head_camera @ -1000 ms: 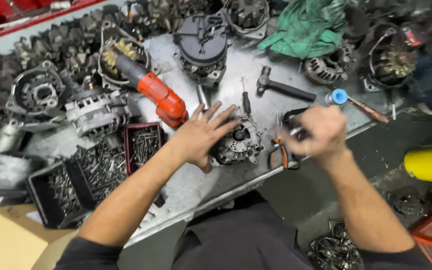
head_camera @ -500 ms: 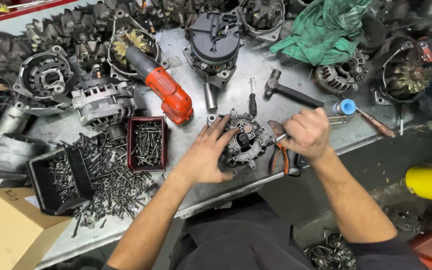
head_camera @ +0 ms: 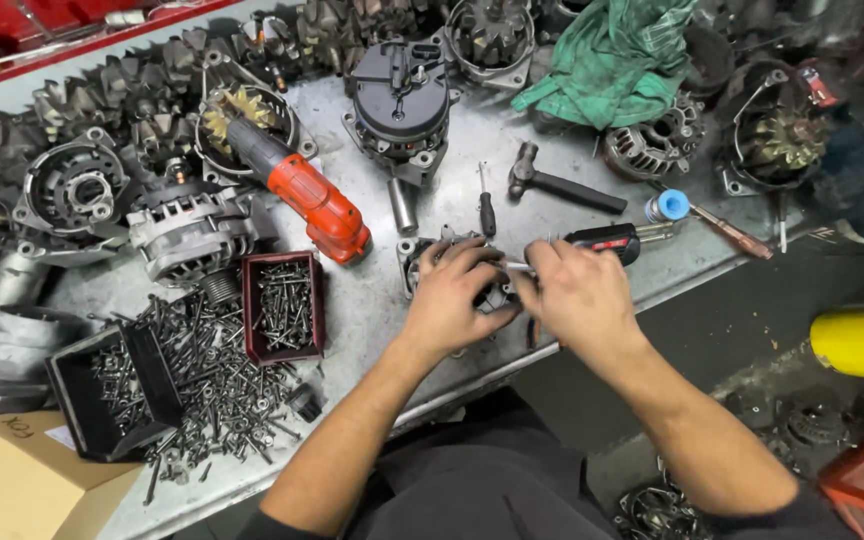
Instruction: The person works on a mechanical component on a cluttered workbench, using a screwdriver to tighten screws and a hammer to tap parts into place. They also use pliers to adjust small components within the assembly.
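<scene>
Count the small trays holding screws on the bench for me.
2: a red tray left of the left hand, and a black tray at the bench's front-left corner beside the loose screw pile. Clutter may hide more.

The counter [head_camera: 372,300] is dull grey. The drill [head_camera: 302,190] is orange-red and black, the rag [head_camera: 617,50] green, the tray [head_camera: 282,305] dark red, the box [head_camera: 12,480] tan, the cap [head_camera: 670,205] blue.
</scene>
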